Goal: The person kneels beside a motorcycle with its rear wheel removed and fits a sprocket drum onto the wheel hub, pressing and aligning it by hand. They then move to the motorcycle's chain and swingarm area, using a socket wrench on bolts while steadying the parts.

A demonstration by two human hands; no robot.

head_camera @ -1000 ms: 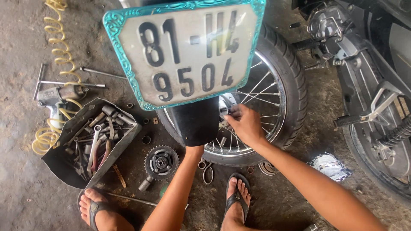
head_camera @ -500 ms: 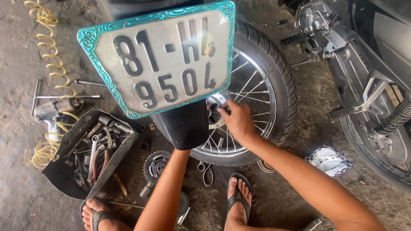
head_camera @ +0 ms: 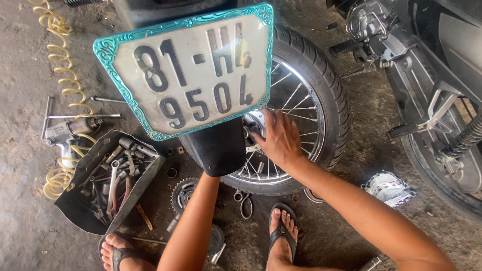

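Looking down on the rear of a motorcycle: right hand (head_camera: 281,140) lies palm-down against the wheel hub (head_camera: 255,125) of the spoked rear wheel (head_camera: 311,115). Fingers (head_camera: 268,123) are together and slightly curled, tips pointing up and left onto the hub's shiny metal centre; hub sits directly under and just beyond the fingertips, partly covered by them. Thumb side is hidden from view, so cannot tell whether anything small is pinched between thumb and fingers

Left hand is not visible: left forearm (head_camera: 193,226) runs up from the bottom edge and disappears behind the black mudguard flap (head_camera: 216,150), which hangs below the number plate (head_camera: 188,70) in its turquoise ornate frame. State of left fingers cannot be told

Wheel stands upright, tyre (head_camera: 334,95) touching the concrete floor (head_camera: 30,165); hub is at wheel centre, just right of the flap's edge

Surroundings: open dark tool tray (head_camera: 108,183) with wrenches and sockets lies left of the left forearm. Toothed sprocket (head_camera: 183,193) flat on the floor between tray and forearm. Pneumatic impact wrench (head_camera: 68,133) with coiled yellow air hose (head_camera: 63,75) further left. Person's two feet in sandals, left foot (head_camera: 118,251) near the tray, right foot (head_camera: 282,231) below the wheel. Second motorcycle (head_camera: 427,75) stands to the right, a crumpled printed wrapper (head_camera: 389,188) on the floor beside it
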